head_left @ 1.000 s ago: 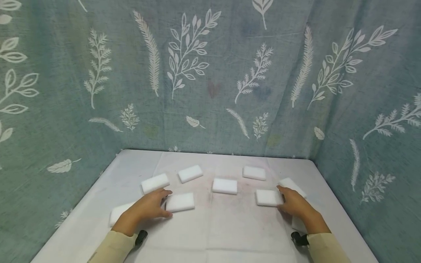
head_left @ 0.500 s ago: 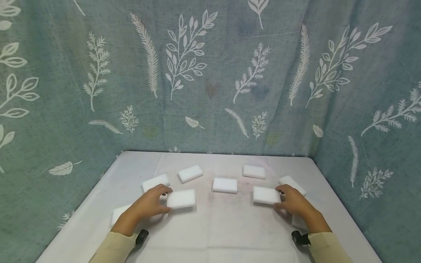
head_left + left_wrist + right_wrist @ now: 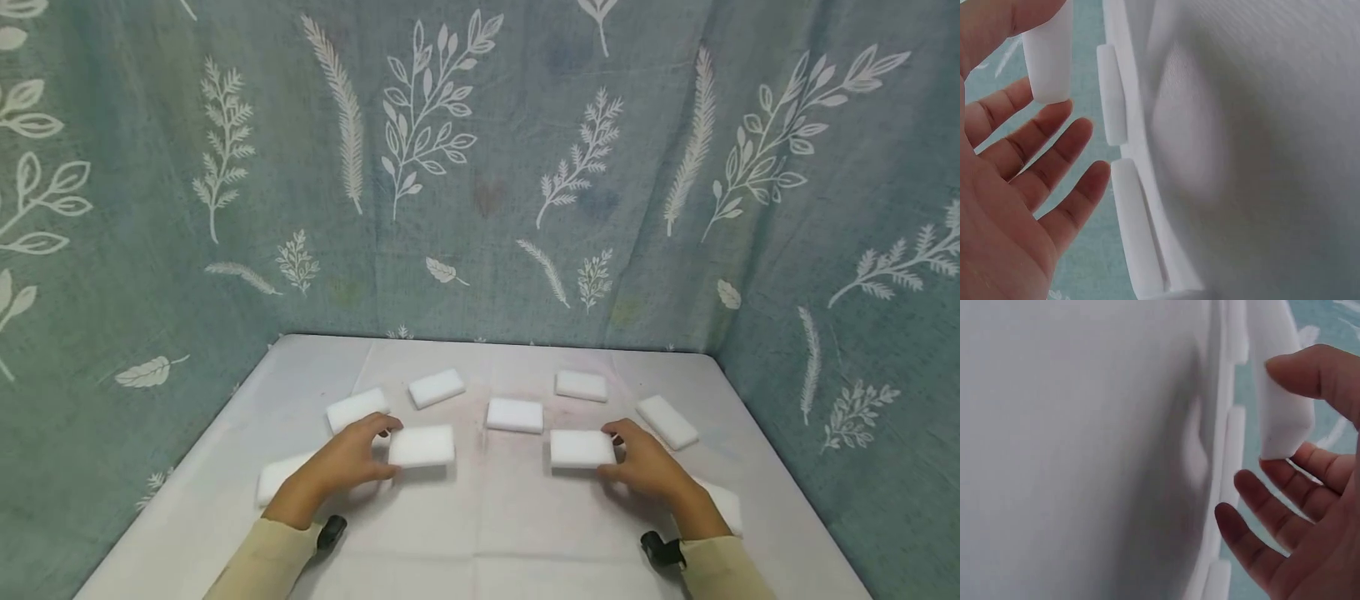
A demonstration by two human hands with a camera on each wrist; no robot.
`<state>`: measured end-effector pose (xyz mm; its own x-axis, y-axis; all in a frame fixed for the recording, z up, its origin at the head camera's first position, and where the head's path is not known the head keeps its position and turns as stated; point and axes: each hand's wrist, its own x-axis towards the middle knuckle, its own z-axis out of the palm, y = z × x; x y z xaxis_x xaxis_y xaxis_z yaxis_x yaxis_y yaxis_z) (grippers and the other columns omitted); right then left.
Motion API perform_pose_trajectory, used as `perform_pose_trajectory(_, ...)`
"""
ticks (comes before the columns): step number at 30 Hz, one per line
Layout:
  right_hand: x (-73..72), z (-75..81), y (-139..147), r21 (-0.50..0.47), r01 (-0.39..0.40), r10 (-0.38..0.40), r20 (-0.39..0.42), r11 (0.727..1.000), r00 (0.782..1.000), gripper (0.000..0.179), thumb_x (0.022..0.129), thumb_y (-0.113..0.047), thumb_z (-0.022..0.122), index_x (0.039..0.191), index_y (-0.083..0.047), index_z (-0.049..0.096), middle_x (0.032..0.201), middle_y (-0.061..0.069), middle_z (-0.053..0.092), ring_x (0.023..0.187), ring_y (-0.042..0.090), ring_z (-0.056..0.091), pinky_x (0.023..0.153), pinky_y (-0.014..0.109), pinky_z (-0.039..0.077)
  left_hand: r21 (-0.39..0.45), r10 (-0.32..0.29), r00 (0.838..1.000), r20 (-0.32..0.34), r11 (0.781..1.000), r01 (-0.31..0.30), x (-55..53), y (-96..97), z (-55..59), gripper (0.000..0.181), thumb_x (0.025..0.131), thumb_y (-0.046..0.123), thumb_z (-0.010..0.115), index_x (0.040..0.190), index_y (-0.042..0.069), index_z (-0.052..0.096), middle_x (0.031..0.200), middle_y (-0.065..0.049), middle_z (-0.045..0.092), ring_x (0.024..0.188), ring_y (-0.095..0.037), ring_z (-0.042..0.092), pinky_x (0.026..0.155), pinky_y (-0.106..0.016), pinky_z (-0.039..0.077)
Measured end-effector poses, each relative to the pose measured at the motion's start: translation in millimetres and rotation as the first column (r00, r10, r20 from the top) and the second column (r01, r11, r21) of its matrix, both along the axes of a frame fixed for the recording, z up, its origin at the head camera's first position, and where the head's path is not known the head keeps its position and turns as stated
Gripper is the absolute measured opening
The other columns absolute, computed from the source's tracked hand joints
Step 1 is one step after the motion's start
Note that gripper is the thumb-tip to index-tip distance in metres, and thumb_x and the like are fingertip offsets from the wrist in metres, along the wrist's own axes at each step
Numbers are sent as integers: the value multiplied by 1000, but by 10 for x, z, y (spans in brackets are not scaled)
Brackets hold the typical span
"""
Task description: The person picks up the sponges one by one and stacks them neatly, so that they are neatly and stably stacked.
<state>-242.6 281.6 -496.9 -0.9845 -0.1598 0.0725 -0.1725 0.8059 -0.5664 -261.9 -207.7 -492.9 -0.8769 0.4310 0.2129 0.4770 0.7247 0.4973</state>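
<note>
My left hand pinches a white sponge block at its left end, thumb on the near side and fingers on the far side. Opposite it, my right hand holds a second white sponge block by its right end. Both blocks are raised a little off the white-covered table, shadows beneath them. The left wrist view has the gripped block between thumb and fingers, the other fingers spread. In the right wrist view the thumb presses the side of the right block.
More white sponge blocks lie around: a back-left one, a left one, a middle one, a back-right one and a slanted right one. Others sit partly behind each forearm. A leaf-patterned curtain encloses the table.
Both sponge blocks have been lifted off the table. The right hand has carried its block left, the left hand its block slightly right, so the two are closer together.
</note>
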Motion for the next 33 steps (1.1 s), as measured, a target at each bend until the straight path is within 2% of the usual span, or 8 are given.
perform_pose_trajectory(5, 16, -15, -134, -71, -30, 30, -5, 997, 1000, 64, 69, -24, 88, 121, -6, 55, 109, 3, 58, 96, 21, 56, 78, 39, 47, 4, -20, 1000, 3, 1000, 20, -14, 69, 68, 62, 70, 26, 88, 123, 11, 60, 117, 3, 60, 105, -21, 58, 89, -41, 48)
perform_pose_trajectory(11, 1, -77, -297, -145, -140, 137, -34, 979, 990, 61, 68, -26, 90, 118, -11, 58, 104, -3, 56, 94, 19, 54, 74, 33, 48, 44, -5, 1000, 5, 999, 5, -8, 118, 123, 62, 69, 24, 88, 124, 12, 61, 115, 6, 59, 105, -21, 57, 87, -43, 48)
perform_pose_trajectory(15, 20, -131, -387, -183, -196, 185, -74, 963, 980, 60, 67, -27, 90, 118, -13, 61, 106, -5, 56, 94, 19, 54, 72, 30, 49, 53, -25, 999, 22, 998, 24, -11, 170, 119, 64, 70, 29, 88, 126, 13, 60, 116, 8, 59, 107, -21, 57, 88, -43, 48)
perform_pose_trajectory(18, 35, -162, -442, -173, -199, 184, -101, 965, 978, 62, 67, -29, 90, 120, -13, 62, 106, -6, 55, 94, 18, 55, 72, 30, 49, 68, -40, 999, 28, 997, 38, 1, 216, 125, 65, 70, 34, 88, 126, 15, 60, 116, 9, 58, 107, -21, 56, 88, -43, 48)
perform_pose_trajectory(24, 54, -209, -515, -167, -215, 200, -99, 962, 975, 68, 69, -35, 89, 124, -9, 61, 107, -5, 55, 93, 18, 56, 72, 30, 49, 126, -68, 997, 42, 990, 62, 2, 324, 145, 65, 69, 31, 89, 126, 14, 61, 114, 8, 59, 105, -21, 57, 90, -46, 47)
perform_pose_trajectory(29, 40, -174, -553, -158, -241, 226, -105, 958, 968, 72, 70, -40, 87, 127, -7, 59, 110, -5, 56, 97, 19, 56, 77, 34, 50, 133, -106, 994, 35, 986, 101, -63, 443, 161, 71, 70, 37, 88, 128, 9, 59, 115, 6, 60, 106, -21, 57, 91, -45, 47)
perform_pose_trajectory(33, 32, -172, -560, -131, -239, 227, -100, 962, 969, 72, 69, -38, 88, 127, -7, 59, 111, -4, 57, 99, 20, 57, 82, 39, 50, 137, -134, 990, 41, 982, 127, -112, 575, 144, 68, 70, 37, 88, 126, 8, 61, 114, 7, 60, 106, -21, 57, 92, -45, 47)
